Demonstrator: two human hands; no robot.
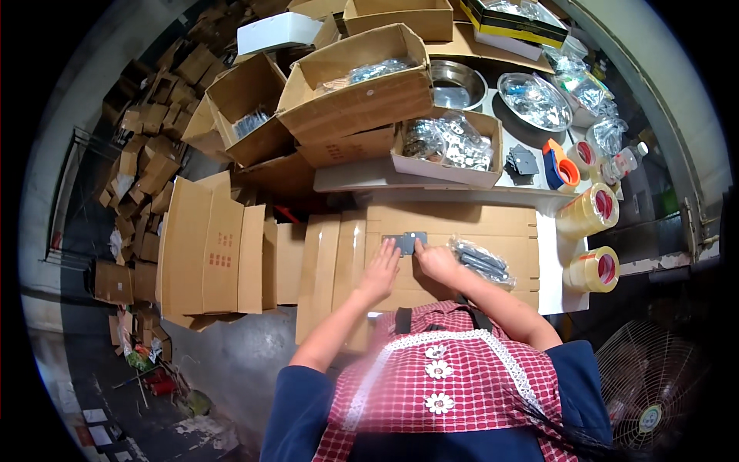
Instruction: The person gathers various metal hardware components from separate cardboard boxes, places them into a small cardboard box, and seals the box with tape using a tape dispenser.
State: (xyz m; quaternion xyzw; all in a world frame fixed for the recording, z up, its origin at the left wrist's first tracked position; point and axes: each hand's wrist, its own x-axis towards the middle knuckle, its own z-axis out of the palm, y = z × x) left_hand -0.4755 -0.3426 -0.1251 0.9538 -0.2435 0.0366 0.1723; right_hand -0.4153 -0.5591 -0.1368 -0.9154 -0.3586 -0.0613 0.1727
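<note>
Bare L hand (379,271), fingers extd.; bare R hand (439,264), index extd., others curled; both beyond flat brown cardboard sheet's (485,221) near edge.

Head-worn fisheye above white table (551,266), facing down.

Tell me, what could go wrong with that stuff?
The flat gray hardware might slip, since the left hand and right hand seem only to touch it with fingers. The right forearm could nudge the nearby plastic bag of gray parts. A bump might topple the packing-tape rolls at the table's edge.
</note>
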